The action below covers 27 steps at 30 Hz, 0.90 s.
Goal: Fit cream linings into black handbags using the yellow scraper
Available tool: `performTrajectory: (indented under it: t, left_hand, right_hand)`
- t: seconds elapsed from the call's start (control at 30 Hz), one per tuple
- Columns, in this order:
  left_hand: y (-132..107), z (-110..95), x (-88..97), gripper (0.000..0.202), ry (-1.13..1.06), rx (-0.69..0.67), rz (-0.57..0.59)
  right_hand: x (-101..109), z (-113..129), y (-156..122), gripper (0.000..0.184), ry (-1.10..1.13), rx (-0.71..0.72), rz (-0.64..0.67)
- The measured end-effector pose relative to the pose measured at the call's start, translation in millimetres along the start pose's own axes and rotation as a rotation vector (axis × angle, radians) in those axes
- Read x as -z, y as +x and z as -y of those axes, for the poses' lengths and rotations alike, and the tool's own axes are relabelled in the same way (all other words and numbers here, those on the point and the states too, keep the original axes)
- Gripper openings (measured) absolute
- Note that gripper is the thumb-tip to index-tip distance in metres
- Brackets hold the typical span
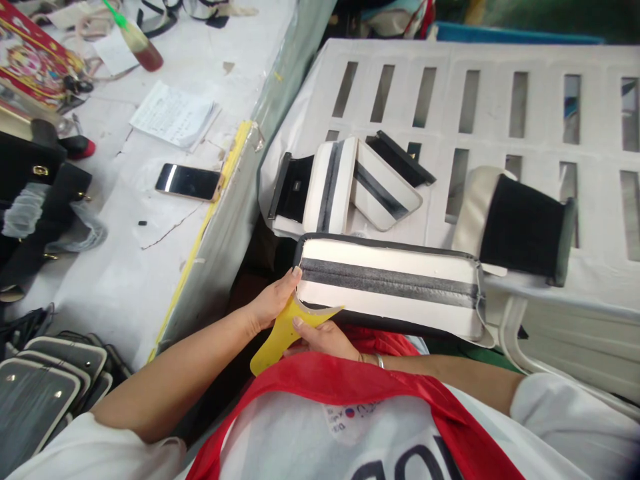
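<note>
My left hand (270,303) grips the left end of a long white panel with a dark grey centre strip (390,287), thumb on its top corner. My right hand (325,339) pinches a flat yellow curved tool (283,337) against the panel's lower left edge, fingers closed on it. The panel lies across my lap and rests on the edge of a white slotted plastic crate (500,67). On the crate behind it sit two similar white striped pieces (333,183) (387,190) and a black-covered piece (525,227).
To the left stands a white worktable (150,267) with a phone (187,181), a notepad (173,117), a glue bottle (140,43) and black bag parts (35,193). Stacked grey panels (45,387) lie at the lower left.
</note>
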State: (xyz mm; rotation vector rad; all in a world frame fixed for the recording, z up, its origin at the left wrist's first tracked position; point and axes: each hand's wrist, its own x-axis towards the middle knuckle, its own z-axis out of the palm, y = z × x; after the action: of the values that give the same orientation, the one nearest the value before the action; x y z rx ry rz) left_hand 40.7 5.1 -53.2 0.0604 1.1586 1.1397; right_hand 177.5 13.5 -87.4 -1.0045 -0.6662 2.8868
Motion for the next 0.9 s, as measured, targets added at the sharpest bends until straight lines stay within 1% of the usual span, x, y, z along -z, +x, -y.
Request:
performTrajectory:
  t: [0.1,0.17,0.2,0.3,0.37,0.43,0.5,0.57,0.67,0.73,0.8,0.9]
  left_hand:
    - [1.9,-4.1,1.4,0.051,0.139,-0.025,-0.057]
    - [3.5,-8.8,4.7,0.055,0.296,-0.058,-0.106]
    - [4.5,-12.0,6.3,0.057,0.404,-0.098,-0.133]
    - [7.6,-23.4,7.9,0.07,0.735,-0.283,-0.219]
    - [9.2,-29.7,5.1,0.083,0.869,-0.435,-0.264]
    - [9.9,-32.9,0.5,0.089,0.963,-0.595,-0.277]
    - [10.0,-33.2,-4.3,0.083,1.105,-0.736,-0.276]
    - [10.5,-32.4,-8.5,0.071,1.299,-0.835,-0.258]
    - [13.6,-32.1,-13.7,0.057,1.625,-0.941,-0.196]
    - [17.3,-32.3,-16.7,0.053,1.819,-0.997,-0.164]
    - [21.1,-31.7,-19.5,0.053,1.946,-1.04,-0.174]
    - [25.1,-27.8,-24.7,0.053,2.021,-1.078,-0.234]
  right_hand:
    - [-5.8,1.5,1.5,0.055,0.062,-0.013,-0.039]
    - [-12.2,4.2,2.6,0.053,0.088,-0.032,-0.091]
    - [-15.8,6.2,2.8,0.05,0.094,-0.052,-0.11]
    - [-25.9,14.5,1.1,0.035,0.121,-0.108,-0.136]
    - [-30.8,20.0,-1.5,0.029,0.169,-0.124,-0.142]
    - [-34.1,23.8,-4.2,0.027,0.216,-0.135,-0.146]
    - [-36.1,25.3,-5.8,0.027,0.24,-0.147,-0.143]
    - [-37.2,25.1,-6.3,0.026,0.248,-0.154,-0.147]
    - [-36.3,24.1,-6.5,0.024,0.247,-0.167,-0.152]
    - [-33.6,23.8,-7.3,0.024,0.241,-0.155,-0.157]
    - [-30.2,23.7,-9.0,0.025,0.243,-0.142,-0.179]
    - [-27.9,22.5,-12.7,0.021,0.246,-0.134,-0.22]
